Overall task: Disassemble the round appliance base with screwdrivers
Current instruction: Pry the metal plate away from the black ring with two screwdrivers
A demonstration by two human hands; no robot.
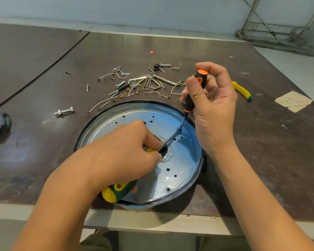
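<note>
One round appliance base (pixel 179 160) lies open side up at the near edge of the table (pixel 43 160). Two screwdrivers meet inside it, at its 2 o'clock.

- **Left hand** (pixel 123 153): the fingers curl round the yellow-green screwdriver (pixel 120 191), whose shaft points toward 1 o'clock.
- **Right hand** (pixel 212 105): it pinches the orange-black screwdriver (pixel 190 102), whose tip points toward 7 o'clock.

One yellow-handled tool (pixel 242 91) lies at 2 o'clock, and loose hardware (pixel 143 84) at 12.
</note>
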